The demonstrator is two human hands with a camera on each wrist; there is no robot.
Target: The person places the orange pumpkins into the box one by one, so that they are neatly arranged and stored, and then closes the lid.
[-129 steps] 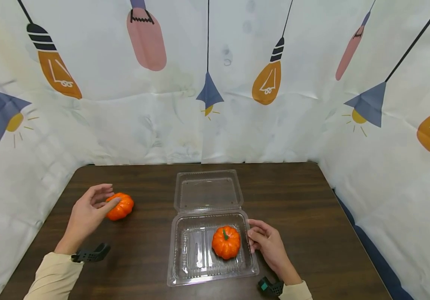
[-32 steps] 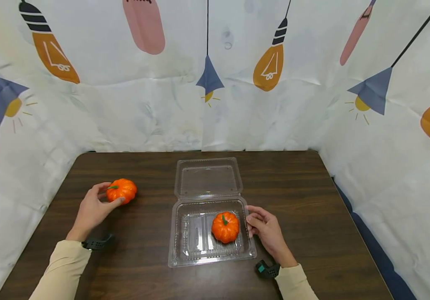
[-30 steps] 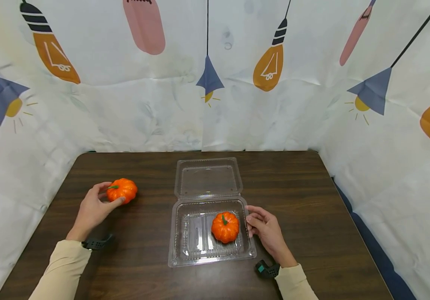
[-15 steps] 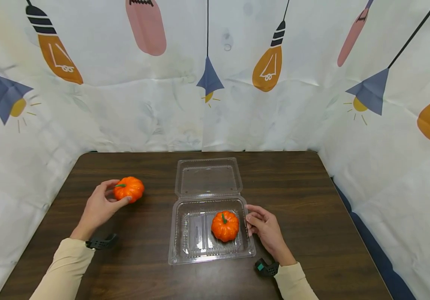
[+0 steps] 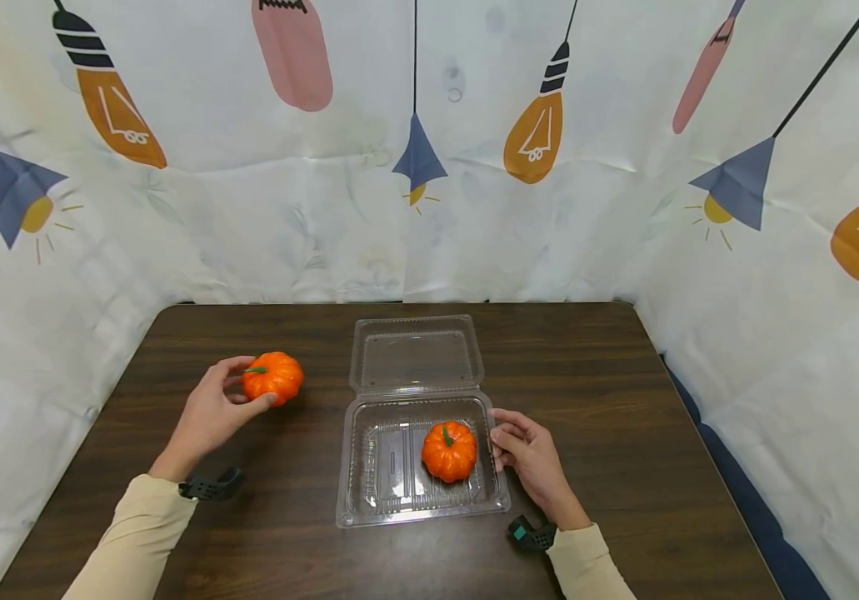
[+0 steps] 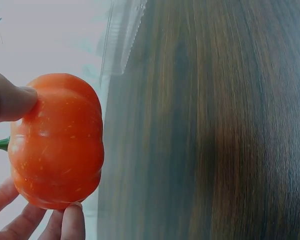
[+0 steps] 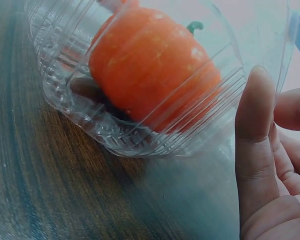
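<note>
My left hand [image 5: 212,412] holds a small orange pumpkin [image 5: 275,379] with a green stem, left of the container. In the left wrist view, the thumb presses one side of this pumpkin [image 6: 60,145] and fingertips the opposite side. A clear plastic clamshell container [image 5: 347,467] stands at mid-table, its lid [image 5: 417,357] folded back flat. Inside its base, toward the right, sits a second orange pumpkin [image 5: 449,452], stem up. My right hand [image 5: 536,467] pinches the base's right rim; the right wrist view shows thumb [image 7: 255,105] and fingers on either side of the clear plastic.
The dark wood-grain table [image 5: 594,392] carries the container and both forearms. A white printed curtain [image 5: 309,242] encloses the back and sides. Each wrist wears a black band, the left one [image 5: 212,485] and the right one [image 5: 532,535].
My left hand first reached around the left pumpkin on the table, then gripped it, and has carried it rightward toward the container. The right hand stays at the container's rim.
</note>
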